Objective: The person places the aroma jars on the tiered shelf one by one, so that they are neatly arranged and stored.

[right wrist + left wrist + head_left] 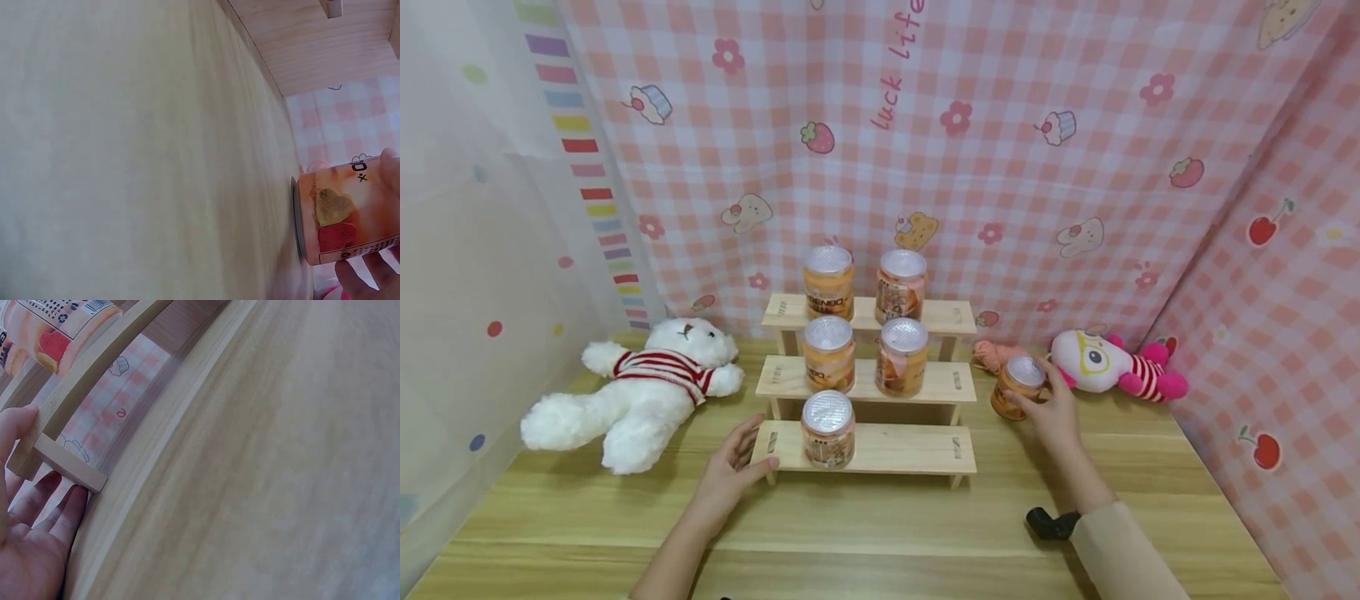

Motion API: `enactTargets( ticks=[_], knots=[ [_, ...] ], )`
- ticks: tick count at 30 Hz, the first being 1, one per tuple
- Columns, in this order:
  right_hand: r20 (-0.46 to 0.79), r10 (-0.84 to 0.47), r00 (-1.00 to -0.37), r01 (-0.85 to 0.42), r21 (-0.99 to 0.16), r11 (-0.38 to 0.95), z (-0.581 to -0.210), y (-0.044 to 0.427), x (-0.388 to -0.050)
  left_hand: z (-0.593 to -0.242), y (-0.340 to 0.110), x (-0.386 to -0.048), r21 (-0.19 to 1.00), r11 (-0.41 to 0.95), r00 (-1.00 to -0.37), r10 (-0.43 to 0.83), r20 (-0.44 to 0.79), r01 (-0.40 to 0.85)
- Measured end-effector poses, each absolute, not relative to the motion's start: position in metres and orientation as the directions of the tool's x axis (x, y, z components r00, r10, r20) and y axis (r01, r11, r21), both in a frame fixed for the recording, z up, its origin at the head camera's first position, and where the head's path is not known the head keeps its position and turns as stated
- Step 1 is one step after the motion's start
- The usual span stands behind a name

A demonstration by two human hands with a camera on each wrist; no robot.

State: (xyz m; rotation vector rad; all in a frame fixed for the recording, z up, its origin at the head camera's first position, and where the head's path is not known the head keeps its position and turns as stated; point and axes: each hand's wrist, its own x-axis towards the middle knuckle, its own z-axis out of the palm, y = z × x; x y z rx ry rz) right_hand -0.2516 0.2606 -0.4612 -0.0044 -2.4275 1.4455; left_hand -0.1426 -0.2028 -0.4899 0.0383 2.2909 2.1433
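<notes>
A three-step wooden display stand point(887, 447) holds several small cans with silver lids and orange fruit labels. The lowest step carries one can point(828, 429), left of its middle; the middle and top steps carry two each. My left hand point(730, 471) holds the stand's lower left end, thumb on the board and fingers beside the leg, as the left wrist view also shows. To the right of the stand, my right hand point(1052, 408) grips another can point(1018, 385) by its sides. In the right wrist view that can point(344, 215) stands upright at the tabletop.
A white teddy bear point(655, 387) in a striped sweater lies left of the stand. A pink plush toy point(1097, 362) and a pink yarn-like bundle point(997, 356) lie at the back right. Near the right sleeve is a black object point(1051, 523). Checked cloth hangs behind.
</notes>
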Motion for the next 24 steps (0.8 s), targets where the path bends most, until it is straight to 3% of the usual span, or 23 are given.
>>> enactTargets(
  ticks=[14,24],
  knots=[
    [0.391,0.169,-0.905,-0.256,-0.816,0.518,-0.461,0.262,-0.225,-0.493,-0.204,-0.144,0.996,0.091,-1.000,0.005,0.008,0.009],
    [0.416,0.154,-0.896,-0.287,-0.808,0.515,-0.445,0.257,-0.194,-0.492,-0.203,-0.142,0.996,0.088,-1.000,0.016,0.013,0.014]
  ],
)
